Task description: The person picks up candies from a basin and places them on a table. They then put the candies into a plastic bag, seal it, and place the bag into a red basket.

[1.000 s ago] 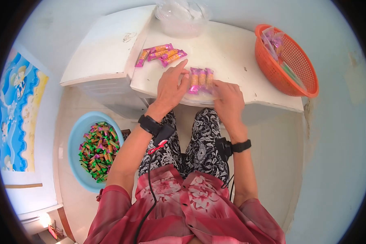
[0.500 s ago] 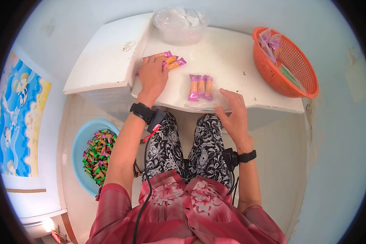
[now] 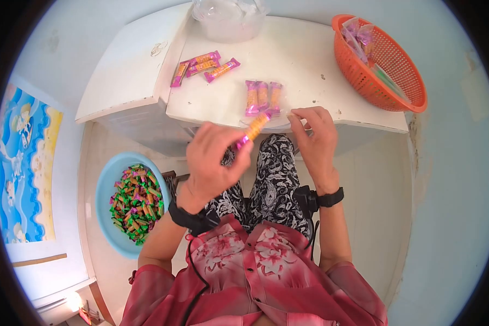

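My left hand [image 3: 214,157], closed, grips one end of a purple-and-orange wrapped snack stick [image 3: 256,128] in front of the table edge, its free end pointing toward the bag. On the table by the front edge, three similar sticks [image 3: 263,98] lie side by side in a clear plastic bag [image 3: 281,107]. My right hand [image 3: 316,133] pinches the right edge of this bag between thumb and fingers. Farther left on the tabletop lies a loose group of several wrapped sticks [image 3: 202,64].
At the table's right side stands an orange perforated basket [image 3: 386,65] with filled bags inside. A clear plastic container [image 3: 229,22] is at the back of the white table [image 3: 293,49]. Lower left, a light blue basin [image 3: 104,204] holds many green and purple wrapped sticks.
My left hand has taken a stick from the loose group and moved it toward me, near the bag. My right hand has closed on the bag's edge.
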A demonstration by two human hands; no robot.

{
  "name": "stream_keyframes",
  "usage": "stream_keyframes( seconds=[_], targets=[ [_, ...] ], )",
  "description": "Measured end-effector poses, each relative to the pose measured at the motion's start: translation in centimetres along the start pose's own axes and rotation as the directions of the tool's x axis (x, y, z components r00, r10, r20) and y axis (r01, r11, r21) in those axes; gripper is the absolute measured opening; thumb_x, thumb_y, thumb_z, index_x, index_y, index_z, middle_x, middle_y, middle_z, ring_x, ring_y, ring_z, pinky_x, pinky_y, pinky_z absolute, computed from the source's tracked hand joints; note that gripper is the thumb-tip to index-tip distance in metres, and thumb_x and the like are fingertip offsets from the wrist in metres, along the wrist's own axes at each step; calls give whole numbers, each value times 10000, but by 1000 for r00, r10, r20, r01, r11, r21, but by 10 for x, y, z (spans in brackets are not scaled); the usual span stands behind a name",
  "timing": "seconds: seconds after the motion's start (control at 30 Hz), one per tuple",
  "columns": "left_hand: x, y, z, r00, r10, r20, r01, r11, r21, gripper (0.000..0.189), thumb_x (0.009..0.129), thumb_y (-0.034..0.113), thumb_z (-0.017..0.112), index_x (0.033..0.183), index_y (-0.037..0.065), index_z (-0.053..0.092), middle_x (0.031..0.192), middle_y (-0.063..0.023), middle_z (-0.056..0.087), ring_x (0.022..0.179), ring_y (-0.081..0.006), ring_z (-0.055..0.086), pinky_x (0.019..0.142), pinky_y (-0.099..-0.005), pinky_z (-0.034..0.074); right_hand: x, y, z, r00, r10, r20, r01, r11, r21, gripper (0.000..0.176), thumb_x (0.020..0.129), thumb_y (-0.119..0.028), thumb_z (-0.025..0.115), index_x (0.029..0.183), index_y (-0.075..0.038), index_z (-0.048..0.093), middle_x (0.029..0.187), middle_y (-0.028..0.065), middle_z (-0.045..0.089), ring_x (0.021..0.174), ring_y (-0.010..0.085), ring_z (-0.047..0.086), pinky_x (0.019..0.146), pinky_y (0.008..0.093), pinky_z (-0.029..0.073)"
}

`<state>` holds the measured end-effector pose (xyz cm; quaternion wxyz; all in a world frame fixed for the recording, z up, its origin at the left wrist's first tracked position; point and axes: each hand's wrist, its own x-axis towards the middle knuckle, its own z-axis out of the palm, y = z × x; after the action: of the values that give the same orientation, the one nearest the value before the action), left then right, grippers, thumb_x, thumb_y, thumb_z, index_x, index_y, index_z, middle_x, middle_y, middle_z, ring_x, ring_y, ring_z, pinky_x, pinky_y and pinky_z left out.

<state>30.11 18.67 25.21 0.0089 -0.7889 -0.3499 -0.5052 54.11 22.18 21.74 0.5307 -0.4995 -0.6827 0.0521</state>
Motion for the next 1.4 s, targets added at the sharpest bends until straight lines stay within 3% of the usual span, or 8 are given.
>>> stream_keyframes(
  seconds=[0.2, 0.33, 0.53, 0.83, 1.07, 1.13, 1.27, 1.4],
  targets=[
    [-6, 11, 15, 991, 120, 58, -119, 993, -27, 317, 748, 5, 896, 1011, 30, 720, 890, -97, 721, 714, -284, 636, 629, -369, 517, 1, -16, -6, 996, 81, 36, -81, 997, -2, 161, 909, -71, 841, 1053, -69, 768, 907, 57, 693, 689, 180, 652, 614, 325, 522],
    [6, 2, 32, 981, 172, 89, -179, 980, 83, 268, 771, 29, 881, 981, 39, 715, 863, -67, 690, 754, -265, 625, 650, -370, 526, -2, -14, -3, 995, 101, 27, -102, 994, 35, 146, 923, -67, 832, 1050, -63, 761, 910, 61, 694, 666, 177, 652, 609, 325, 524],
    [18, -4, 46, 953, 237, 186, -256, 963, 82, 240, 784, 61, 874, 943, 53, 694, 859, -49, 655, 803, -258, 616, 660, -360, 528, -1, -18, -4, 994, 105, 42, -108, 993, 54, 113, 939, -56, 813, 1042, -61, 766, 918, 64, 701, 683, 191, 668, 634, 327, 546],
    [26, -21, 74, 967, 210, 143, -231, 962, 143, 314, 797, 96, 869, 1044, 34, 685, 910, -81, 680, 858, -295, 650, 699, -392, 565, -9, -17, 1, 981, 179, 79, -185, 979, 82, 103, 952, -71, 808, 1052, -62, 784, 922, 69, 705, 734, 195, 692, 657, 326, 555],
    [28, -6, 56, 978, 180, 106, -180, 984, -3, 327, 870, 146, 849, 1117, 22, 676, 930, -103, 688, 835, -333, 652, 714, -432, 563, -16, -1, 0, 976, 204, 80, -215, 963, 162, 134, 943, -80, 817, 1061, -37, 770, 942, 81, 716, 756, 197, 694, 681, 333, 559],
    [36, -13, 43, 985, 136, 109, -140, 990, 32, 314, 888, 137, 837, 1131, 17, 678, 943, -107, 697, 843, -333, 663, 718, -425, 563, -17, -1, -2, 980, 179, 86, -189, 975, 118, 225, 921, -114, 844, 1116, -38, 762, 989, 91, 718, 787, 208, 697, 701, 346, 565],
    [62, -60, 52, 986, -27, 166, 10, 995, 100, 368, 998, 192, 724, 1313, 7, 677, 1188, -172, 747, 1115, -377, 681, 959, -459, 541, -16, -13, -6, 987, 117, 112, -120, 993, 16, 482, 855, -168, 897, 1287, -52, 716, 1107, 108, 711, 924, 256, 698, 797, 397, 576],
    [76, -95, 78, 963, -27, 270, 29, 1000, -5, 461, 1083, 283, 607, 1452, 7, 619, 1351, -210, 707, 1258, -397, 645, 1076, -471, 496, -18, -13, -6, 985, 82, 154, -65, 992, -110, 655, 814, -158, 905, 1412, -75, 652, 1171, 113, 698, 1039, 307, 671, 903, 440, 558]
  ],
)
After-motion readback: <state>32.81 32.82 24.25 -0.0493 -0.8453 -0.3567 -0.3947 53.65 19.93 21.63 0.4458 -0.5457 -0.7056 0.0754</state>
